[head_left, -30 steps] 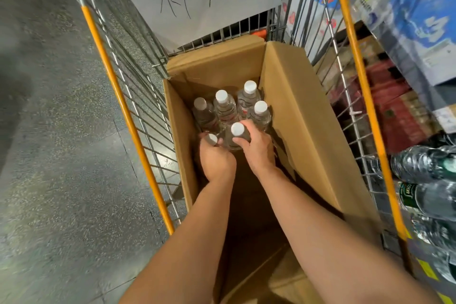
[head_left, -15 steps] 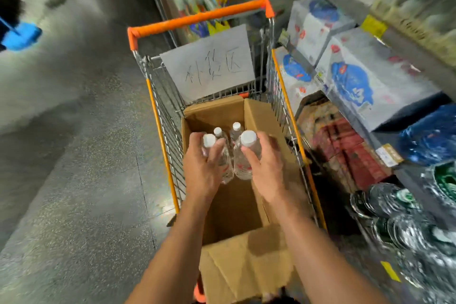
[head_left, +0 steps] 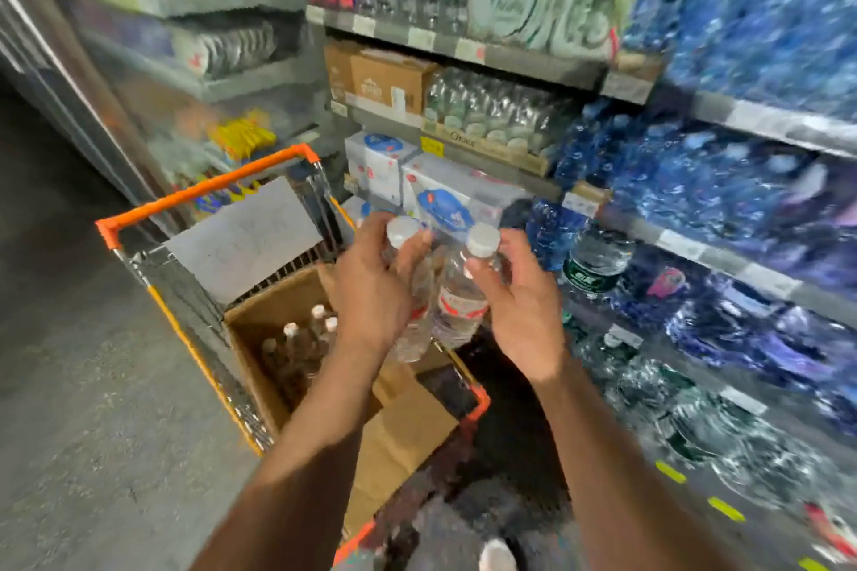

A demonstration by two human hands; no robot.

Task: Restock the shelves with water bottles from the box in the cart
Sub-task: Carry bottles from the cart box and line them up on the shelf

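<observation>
Left hand [head_left: 371, 292]: raised above the cart, fingers and thumb curled round the left bottle [head_left: 408, 292] just below its white cap; back of the hand toward the camera.
Right hand [head_left: 519, 306]: raised beside the left, thumb and fingers wrapped round the right bottle [head_left: 459, 297] near the neck and shoulder; palm turned inward.
Held bottles: two clear water bottles with white caps and red-and-white labels, roughly upright, side by side, touching or nearly so; lifted clear of the box, above its right edge.
Box [head_left: 259, 329]: brown cardboard, open, standing in the cart; one flap hanging toward the camera.
Bottles left in box [head_left: 306, 338]: several white-capped bottles standing upright in the far part of the box; exact count unclear through blur.
Cart [head_left: 204, 195]: wire basket with orange handle and orange rails, to the left of the shelves; white paper sign [head_left: 246, 241] fixed at its far end, writing blurred.
Shelves [head_left: 524, 60]: on the right, stocked with shrink-wrapped packs of blue-tinted and clear bottles, cartons and white cases; green-labelled bottles [head_left: 593, 264] on a lower shelf, near the right hand.
Floor [head_left: 92, 408]: grey speckled, left of the cart.
</observation>
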